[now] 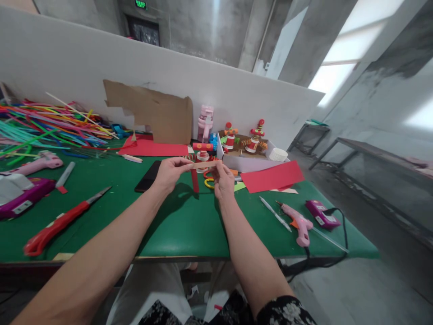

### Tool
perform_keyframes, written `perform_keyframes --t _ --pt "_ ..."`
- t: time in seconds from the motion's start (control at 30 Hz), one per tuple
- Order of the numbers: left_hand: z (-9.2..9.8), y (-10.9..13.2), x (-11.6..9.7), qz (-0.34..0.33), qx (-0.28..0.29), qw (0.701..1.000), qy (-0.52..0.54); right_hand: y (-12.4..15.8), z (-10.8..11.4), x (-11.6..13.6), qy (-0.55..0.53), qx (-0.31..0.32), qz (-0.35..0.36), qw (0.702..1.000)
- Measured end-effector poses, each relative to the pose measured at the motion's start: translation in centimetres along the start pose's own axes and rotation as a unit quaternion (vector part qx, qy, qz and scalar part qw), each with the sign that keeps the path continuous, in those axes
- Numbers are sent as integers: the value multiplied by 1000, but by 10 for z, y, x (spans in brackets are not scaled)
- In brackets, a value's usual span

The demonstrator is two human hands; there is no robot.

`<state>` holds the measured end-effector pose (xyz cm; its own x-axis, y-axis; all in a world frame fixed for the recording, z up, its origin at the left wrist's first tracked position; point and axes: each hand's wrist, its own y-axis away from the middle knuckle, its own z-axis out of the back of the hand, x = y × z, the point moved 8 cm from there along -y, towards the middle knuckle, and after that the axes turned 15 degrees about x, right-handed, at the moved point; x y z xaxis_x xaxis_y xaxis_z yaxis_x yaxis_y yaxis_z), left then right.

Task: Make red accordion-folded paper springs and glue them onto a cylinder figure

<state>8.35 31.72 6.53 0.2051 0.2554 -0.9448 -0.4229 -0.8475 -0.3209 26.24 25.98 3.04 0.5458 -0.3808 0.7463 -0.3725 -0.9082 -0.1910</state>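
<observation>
Above the green table, my left hand (172, 173) pinches one end of a narrow tan strip of card (204, 165). Its other end is between the thumb and fingers of my right hand (223, 180), so the strip spans level between both hands. A short red paper strip (195, 181) shows just below it; whether it is attached I cannot tell. Right behind the tan strip stands a red-and-white paper-cup figure (202, 156), partly covered by it. Scissors with yellow and orange handles (209, 183) lie beside my right hand, partly hidden by it.
A black phone (148, 176) lies left of my hands, a red-handled knife (64, 223) nearer the left edge. Rightward are red paper (273, 177), a pen (275, 214) and a corded pink glue gun (299, 222). A box (241, 164) with two cup figures stands behind.
</observation>
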Motion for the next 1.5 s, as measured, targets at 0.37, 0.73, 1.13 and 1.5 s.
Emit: perform_keyframes --t 0.37,0.73,1.13,1.5 --pt "10 1 3 21 -12 997 69 4 -14 -12 -17 63 -78 995" --pt "8 2 14 36 -32 994 96 14 -36 -18 44 154 -123 979" --pt "-7 3 5 31 21 999 -23 12 -21 -6 178 68 -7 982" --pt "17 -1 3 12 -24 999 25 -6 35 17 82 -97 57 990"
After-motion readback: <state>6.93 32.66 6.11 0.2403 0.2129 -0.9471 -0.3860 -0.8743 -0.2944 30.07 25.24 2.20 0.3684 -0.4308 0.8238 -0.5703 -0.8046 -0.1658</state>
